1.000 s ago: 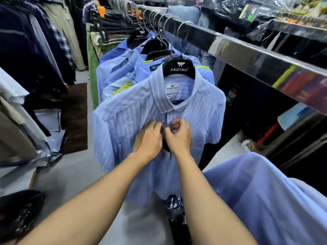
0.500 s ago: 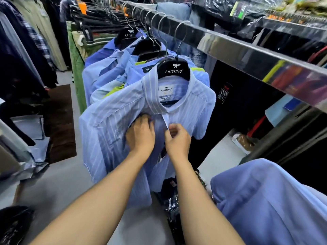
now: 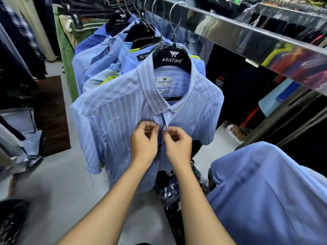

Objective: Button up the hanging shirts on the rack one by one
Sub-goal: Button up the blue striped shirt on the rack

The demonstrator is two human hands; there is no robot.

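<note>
At the left of the scene, folded grey sheets [image 3: 19, 124] and a brown mat [image 3: 51, 112] lie on the floor [image 3: 58, 183], with dark clothes hanging above them; open floor runs between these and the rack. Centre, the striped shirt [image 3: 115, 121] hangs on a black hanger [image 3: 172, 58] at the near end of the row of blue shirts [image 3: 106, 55], its front facing the person. Left hand [image 3: 144, 144] pinches the left edge of the front opening just below the collar; right hand [image 3: 178, 145] pinches the opposite edge, fingers [image 3: 168, 134] curled, the two hands nearly touching. Whether a button lies between them cannot be told. Judged light, soft and limp, the cloth will sway on the hanger; holding both edges close to the button looks the surest grip. Right of this, the steel rail [image 3: 247, 36] slants overhead. A plain blue shirt [image 3: 265, 191] hangs near at right, crowding the right forearm.
</note>
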